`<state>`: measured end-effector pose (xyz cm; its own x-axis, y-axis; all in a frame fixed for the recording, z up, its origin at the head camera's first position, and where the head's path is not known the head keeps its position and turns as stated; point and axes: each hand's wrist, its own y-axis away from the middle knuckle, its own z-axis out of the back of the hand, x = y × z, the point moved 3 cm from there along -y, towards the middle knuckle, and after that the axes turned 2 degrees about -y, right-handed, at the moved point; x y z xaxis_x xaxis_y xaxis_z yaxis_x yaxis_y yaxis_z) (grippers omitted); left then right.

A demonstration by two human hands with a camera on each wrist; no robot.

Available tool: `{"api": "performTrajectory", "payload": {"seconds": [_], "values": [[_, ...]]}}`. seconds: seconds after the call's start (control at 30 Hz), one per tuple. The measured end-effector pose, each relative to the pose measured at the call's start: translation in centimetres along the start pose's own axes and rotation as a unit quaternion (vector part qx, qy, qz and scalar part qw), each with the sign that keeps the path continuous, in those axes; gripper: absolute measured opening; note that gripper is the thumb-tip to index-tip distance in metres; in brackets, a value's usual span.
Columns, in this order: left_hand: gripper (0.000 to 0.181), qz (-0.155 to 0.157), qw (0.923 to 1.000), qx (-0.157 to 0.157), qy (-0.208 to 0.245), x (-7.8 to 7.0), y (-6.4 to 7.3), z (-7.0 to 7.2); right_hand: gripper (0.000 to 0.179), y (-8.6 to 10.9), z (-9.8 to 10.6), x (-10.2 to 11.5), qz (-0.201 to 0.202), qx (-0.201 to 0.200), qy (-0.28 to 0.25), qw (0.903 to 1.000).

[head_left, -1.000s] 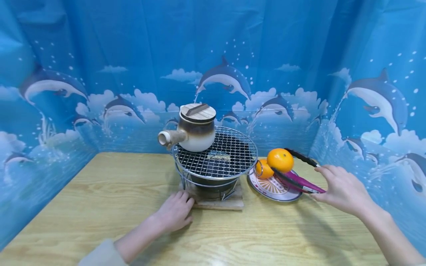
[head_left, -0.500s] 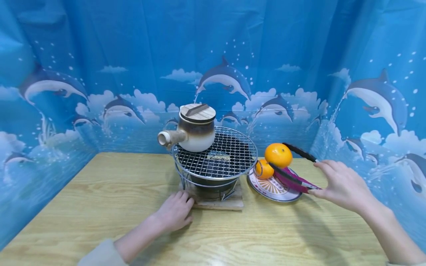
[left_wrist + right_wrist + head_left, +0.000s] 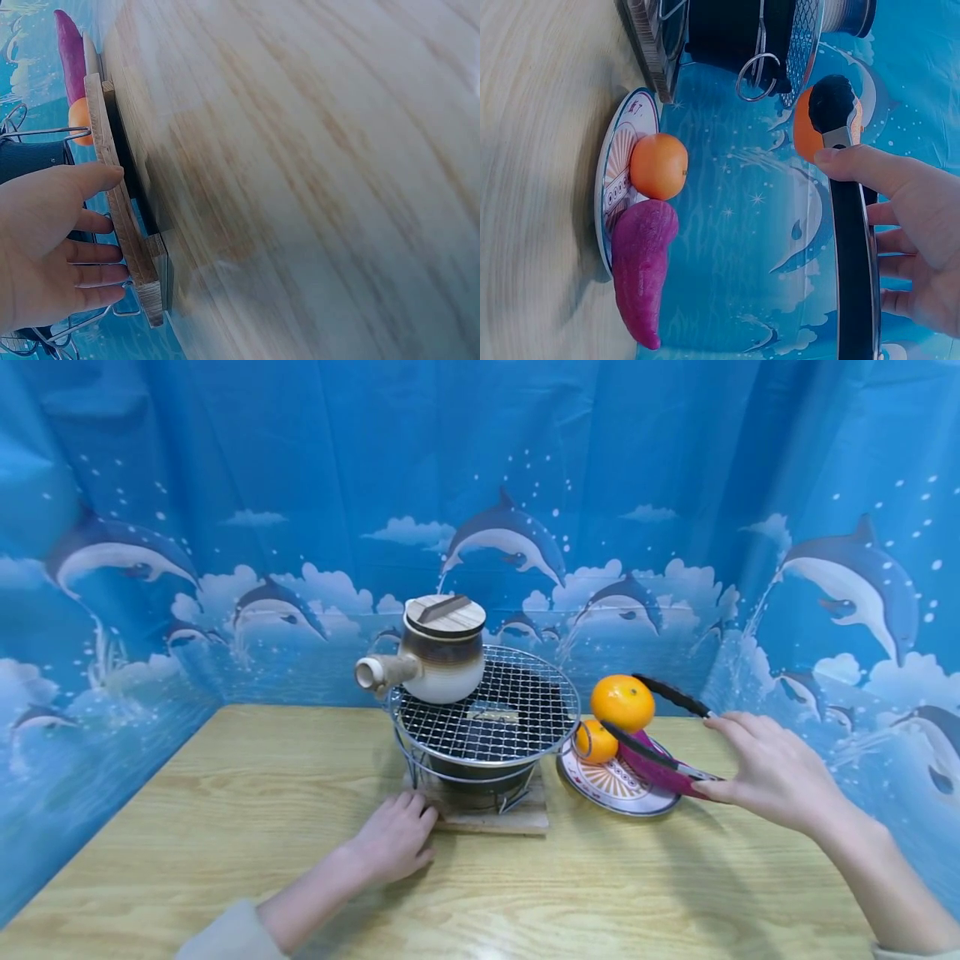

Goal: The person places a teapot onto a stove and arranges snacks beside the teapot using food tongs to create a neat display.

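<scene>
The held orange, pinched between the black tips of the tongs, sits a little higher and further left in the head view than a second ago, on the side nearer the round grill. In the right wrist view it hangs well apart from the plate, so, by my judgement, the lifting is done and the fruit depends wholly on that pinch. The right hand has its grip on the tongs, thumb on one arm and fingers on the other, squeezed only part way because the fruit keeps the tips spread. The left hand has not moved visibly: its grip is loose, fingers resting at the near left corner of the wooden board under the grill, perhaps steadying it. On the plate remain a second orange and a purple sweet potato, touching each other in the right wrist view. A ring handle sticks out from the grill's side toward the plate and, with the mesh rim, could catch the fruit or tongs on a low path leftward. The lidded pot takes up the left rear of the mesh, its handle pointing out over the desk.
</scene>
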<state>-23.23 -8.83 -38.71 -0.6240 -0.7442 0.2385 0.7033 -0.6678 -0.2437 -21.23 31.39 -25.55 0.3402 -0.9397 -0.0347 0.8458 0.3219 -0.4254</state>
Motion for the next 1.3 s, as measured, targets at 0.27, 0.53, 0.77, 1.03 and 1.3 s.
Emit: {"api": "performTrajectory", "payload": {"seconds": [0.27, 0.53, 0.77, 1.03, 1.3], "values": [[0.037, -0.002, 1.0, -0.005, -0.001, 0.0, 0.0, 0.0, 0.081, -0.4, 0.4, 0.8, 0.008, -0.009, 0.001, 0.9999], [0.038, -0.001, 1.0, -0.001, 0.003, 0.0, 0.0, 0.0, 0.079, -0.7, 0.8, 1.6, 0.004, -0.003, -0.001, 1.0], [0.038, 0.001, 1.0, 0.0, 0.008, 0.0, 0.0, 0.0, 0.081, -0.9, 0.9, 2.2, 0.007, -0.003, -0.003, 1.0], [0.037, 0.002, 0.9999, -0.002, 0.01, 0.0, 0.0, 0.0, 0.081, -1.2, 0.9, 3.0, 0.023, -0.003, -0.006, 0.9997], [0.036, 0.0, 0.9999, -0.014, 0.01, 0.0, 0.0, 0.0, 0.078, -1.5, 1.1, 3.7, 0.039, -0.017, 0.002, 0.9991]]}}
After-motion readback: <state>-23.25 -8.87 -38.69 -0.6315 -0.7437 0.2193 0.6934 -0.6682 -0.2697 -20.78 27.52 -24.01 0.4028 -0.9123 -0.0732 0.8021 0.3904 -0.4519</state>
